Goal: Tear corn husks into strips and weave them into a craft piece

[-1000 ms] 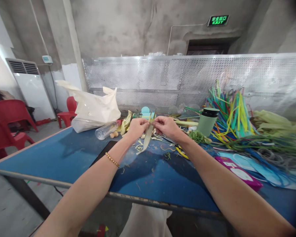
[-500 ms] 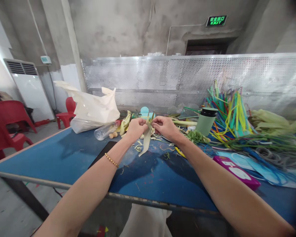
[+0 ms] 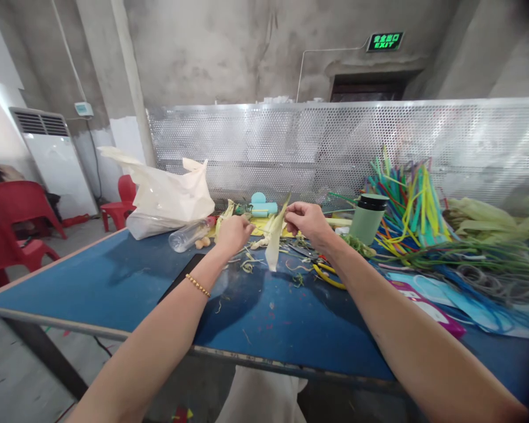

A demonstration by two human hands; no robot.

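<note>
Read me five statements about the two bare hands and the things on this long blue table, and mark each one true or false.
1. The bare right hand holds a pale green, leaf-like strip. True.
2. The bare left hand grips that strip too. False: the left hand is apart from it.
3. A pale green cylinder with a black collar stands upright. True.
4. The gold-coloured beaded bracelet is on the right wrist. False: the bracelet is on the left wrist.
5. A clear plastic bottle lies beside the cream plastic bag. True.
</note>
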